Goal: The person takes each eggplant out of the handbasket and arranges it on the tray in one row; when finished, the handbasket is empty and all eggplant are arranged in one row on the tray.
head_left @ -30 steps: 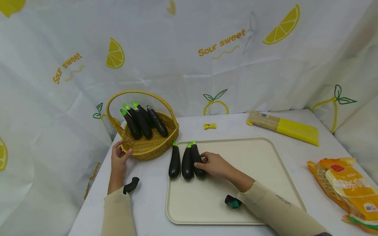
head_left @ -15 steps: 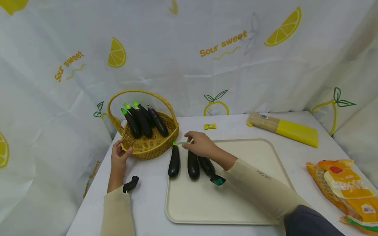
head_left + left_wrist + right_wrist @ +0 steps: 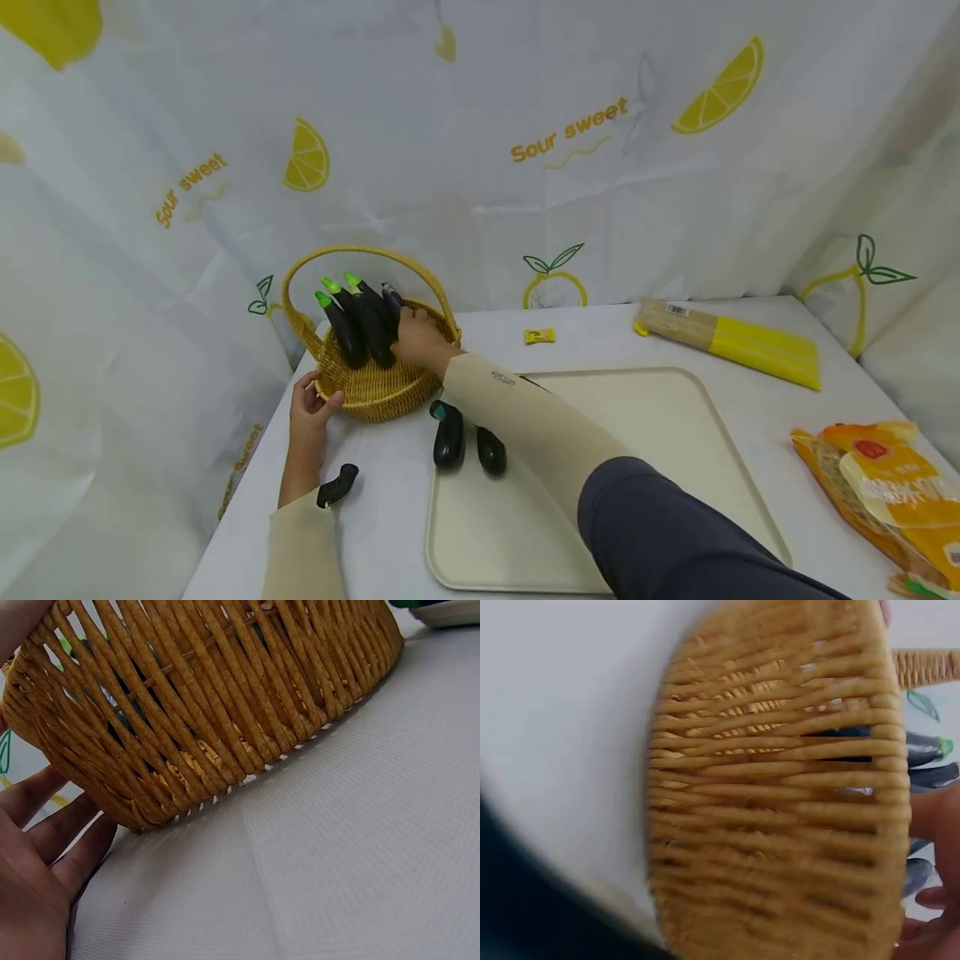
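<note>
A wicker basket (image 3: pixel 378 408) with a tall arched handle stands at the left, several dark eggplants (image 3: pixel 367 329) leaning inside. My left hand (image 3: pixel 311 421) holds its near left side; in the left wrist view fingers (image 3: pixel 86 851) spread against the weave low down. My right hand (image 3: pixel 420 340) reaches over the basket's right rim, covering the lower part of the rightmost eggplant (image 3: pixel 392 296), whose stem end shows. In the right wrist view, the fingers (image 3: pixel 934 898) sit beside a purple eggplant end (image 3: pixel 919 874). I cannot tell whether they grip it.
On the beige tray (image 3: pixel 517 533) lie an eggplant (image 3: pixel 448 442) and another eggplant (image 3: pixel 492 452), partly covered by the right sleeve. Behind stands a small yellow packet (image 3: pixel 539 336). At the right are a long yellow noodle pack (image 3: pixel 731 342) and an orange bag (image 3: pixel 881 492).
My right hand has left the tray's eggplants, moving left and away from me into the basket. The two right eggplants on the tray shifted slightly right. My left hand stays on the basket.
</note>
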Motion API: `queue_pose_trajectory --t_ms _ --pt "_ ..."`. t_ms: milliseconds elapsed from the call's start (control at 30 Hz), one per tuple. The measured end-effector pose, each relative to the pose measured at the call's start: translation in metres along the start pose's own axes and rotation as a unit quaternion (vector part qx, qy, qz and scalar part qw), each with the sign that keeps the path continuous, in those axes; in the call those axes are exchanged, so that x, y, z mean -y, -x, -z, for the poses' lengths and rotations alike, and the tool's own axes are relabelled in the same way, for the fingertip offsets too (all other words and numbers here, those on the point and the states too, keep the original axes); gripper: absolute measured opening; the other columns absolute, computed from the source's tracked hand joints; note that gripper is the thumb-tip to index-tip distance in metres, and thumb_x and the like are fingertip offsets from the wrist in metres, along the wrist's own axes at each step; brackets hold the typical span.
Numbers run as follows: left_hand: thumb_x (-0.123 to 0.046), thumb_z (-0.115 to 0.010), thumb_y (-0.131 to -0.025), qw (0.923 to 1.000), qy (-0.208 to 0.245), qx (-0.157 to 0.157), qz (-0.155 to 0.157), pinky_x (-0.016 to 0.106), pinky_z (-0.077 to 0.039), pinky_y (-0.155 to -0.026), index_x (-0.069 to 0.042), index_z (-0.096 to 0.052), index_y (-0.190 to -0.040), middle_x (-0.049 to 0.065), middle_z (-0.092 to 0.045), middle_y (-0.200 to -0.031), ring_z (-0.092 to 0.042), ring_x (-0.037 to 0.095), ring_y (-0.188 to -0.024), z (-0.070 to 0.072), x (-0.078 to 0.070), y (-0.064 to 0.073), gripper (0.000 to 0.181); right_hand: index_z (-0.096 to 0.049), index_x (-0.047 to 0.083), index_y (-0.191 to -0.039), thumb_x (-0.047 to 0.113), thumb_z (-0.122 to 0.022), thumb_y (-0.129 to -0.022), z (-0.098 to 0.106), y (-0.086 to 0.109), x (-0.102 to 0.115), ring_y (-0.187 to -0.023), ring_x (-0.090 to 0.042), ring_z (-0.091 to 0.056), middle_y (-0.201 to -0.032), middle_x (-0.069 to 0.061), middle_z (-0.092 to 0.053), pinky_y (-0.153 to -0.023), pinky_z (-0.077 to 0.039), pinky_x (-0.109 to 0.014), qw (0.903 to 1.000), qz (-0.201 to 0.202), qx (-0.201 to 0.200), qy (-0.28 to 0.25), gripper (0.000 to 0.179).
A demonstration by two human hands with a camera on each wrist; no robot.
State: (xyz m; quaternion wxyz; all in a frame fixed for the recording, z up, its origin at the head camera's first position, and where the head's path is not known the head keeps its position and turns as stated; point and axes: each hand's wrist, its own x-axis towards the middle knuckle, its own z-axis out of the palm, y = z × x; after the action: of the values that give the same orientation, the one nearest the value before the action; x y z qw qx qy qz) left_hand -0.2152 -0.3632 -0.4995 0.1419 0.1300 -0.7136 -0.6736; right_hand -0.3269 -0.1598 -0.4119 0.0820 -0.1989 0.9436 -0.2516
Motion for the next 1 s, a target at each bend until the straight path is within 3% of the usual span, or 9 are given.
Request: queue_pose_trajectory --t_ms 133,300,400,533,633,733,867,1000 --pt "-0.012 -0.066 -0.093 0.9999 0.007 0.008 0.001 0.03 -0.032 -0.106 -0.013 -0.033 -0.143 0.011 -0.037 -0.15 -0.04 0.023 -0.13 -0.003 -0.001 0.007 0.06 -0.024 0.005 -0.148 0.022 -0.055 -0.099 -0.013 -0.007 -0.005 -0.101 -0.027 -0.05 -0.128 -0.019 -0.041 -0.075 -0.046 -0.034 0.9994 -0.032 0.003 -0.012 0.06" --pt "-0.01 -0.065 -0.094 0.9997 0.015 0.017 -0.012 0.025 -0.035 -0.103 -0.013 -0.032 -0.143 0.012 -0.036 -0.151 -0.039 0.024 -0.132 -0.006 0.005 0.002 0.059 -0.019 0.003 -0.151 0.008 -0.053 -0.098 -0.018 -0.015 -0.018 -0.076 -0.023 -0.055 -0.129 -0.022 -0.046 -0.056 -0.04 -0.032 0.9982 -0.045 0.015 -0.038 0.063" --pt "-0.008 -0.064 -0.094 0.9992 0.019 0.02 -0.027 0.021 -0.038 -0.098 -0.011 -0.033 -0.143 0.014 -0.038 -0.15 -0.041 0.026 -0.13 -0.007 0.004 0.0 0.058 -0.018 0.002 -0.151 0.01 -0.053 -0.098 -0.012 -0.014 -0.019 -0.079 -0.022 -0.058 -0.13 -0.02 -0.05 -0.059 -0.041 -0.032 0.9979 -0.039 0.018 -0.049 0.064" --pt "-0.005 -0.063 -0.094 0.9987 0.027 0.025 -0.034 0.017 -0.04 -0.091 -0.008 -0.032 -0.142 0.016 -0.04 -0.148 -0.043 0.027 -0.126 -0.007 0.003 0.0 0.058 -0.019 0.002 -0.152 0.016 -0.053 -0.099 -0.001 -0.004 -0.014 -0.101 -0.024 -0.058 -0.14 -0.017 -0.046 -0.075 -0.046 -0.034 0.9978 -0.028 0.014 -0.058 0.064" --pt "-0.004 -0.062 -0.094 0.999 0.026 0.023 -0.028 0.017 -0.039 -0.091 -0.007 -0.031 -0.143 0.017 -0.039 -0.148 -0.042 0.027 -0.127 -0.005 0.0 0.001 0.058 -0.021 0.005 -0.153 0.02 -0.055 -0.098 0.01 0.008 -0.006 -0.122 -0.026 -0.05 -0.148 -0.013 -0.039 -0.094 -0.043 -0.036 0.9981 -0.005 0.016 -0.06 0.066" --pt "-0.003 -0.062 -0.094 0.9994 0.022 0.018 -0.022 0.016 -0.04 -0.091 -0.007 -0.031 -0.143 0.017 -0.039 -0.148 -0.042 0.027 -0.128 -0.003 -0.005 0.003 0.058 -0.022 0.008 -0.154 0.026 -0.06 -0.096 0.022 0.027 -0.001 -0.133 -0.025 -0.041 -0.151 -0.01 -0.038 -0.103 -0.038 -0.038 0.9976 0.036 0.025 -0.054 0.071" --pt "-0.003 -0.062 -0.094 0.9994 0.022 0.021 -0.018 0.017 -0.04 -0.093 -0.006 -0.031 -0.143 0.017 -0.039 -0.148 -0.043 0.026 -0.128 -0.001 -0.012 0.006 0.057 -0.024 0.013 -0.154 0.029 -0.065 -0.094 0.039 0.061 -0.008 -0.123 -0.022 -0.051 -0.142 -0.008 -0.048 -0.095 -0.045 -0.039 0.992 0.09 0.051 -0.073 0.074" --pt "-0.004 -0.063 -0.094 0.9993 0.025 0.016 -0.022 0.018 -0.04 -0.093 -0.007 -0.032 -0.142 0.015 -0.039 -0.148 -0.044 0.024 -0.127 0.001 -0.008 0.003 0.058 -0.028 0.017 -0.153 0.027 -0.067 -0.093 0.058 0.097 -0.036 -0.111 -0.021 -0.057 -0.13 -0.007 -0.055 -0.084 -0.049 -0.036 0.9812 0.118 0.086 -0.125 0.072"
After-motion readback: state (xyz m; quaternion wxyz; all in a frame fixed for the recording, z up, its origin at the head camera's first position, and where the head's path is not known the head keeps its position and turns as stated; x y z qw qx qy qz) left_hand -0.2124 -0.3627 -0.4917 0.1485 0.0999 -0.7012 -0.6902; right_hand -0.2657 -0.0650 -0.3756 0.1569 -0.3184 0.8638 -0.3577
